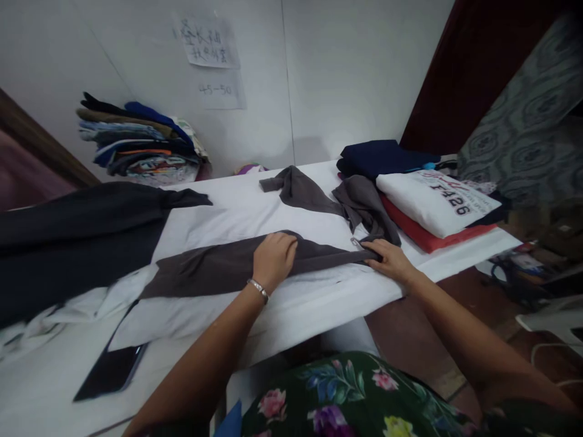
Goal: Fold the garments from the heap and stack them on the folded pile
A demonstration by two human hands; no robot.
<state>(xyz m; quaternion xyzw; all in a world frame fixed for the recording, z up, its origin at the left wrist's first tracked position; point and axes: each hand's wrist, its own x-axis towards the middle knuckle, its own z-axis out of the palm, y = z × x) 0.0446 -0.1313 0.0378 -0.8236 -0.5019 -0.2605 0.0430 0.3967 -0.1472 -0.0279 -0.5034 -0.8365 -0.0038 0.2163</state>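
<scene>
A grey-brown and white long-sleeved garment (218, 264) lies spread sideways in front of me, its white middle between two grey-brown parts. My left hand (274, 258), with a silver bracelet at the wrist, rests on the near grey-brown part with its fingers curled together on the cloth. At the garment's right end, my right hand (387, 258) pinches the near edge close to the bunched collar area. A far grey-brown sleeve (307, 188) bends toward the wall. Both palms face down, so the fingertips are partly hidden.
Folded clothes are stacked at the back left (141, 142). On the right lie a white printed top (432, 197), a red garment (432, 240) and navy clothing (382, 156). Dark clothing (82, 237) covers the left side. A phone (112, 369) lies near the front-left; handwritten papers (209, 45) hang above.
</scene>
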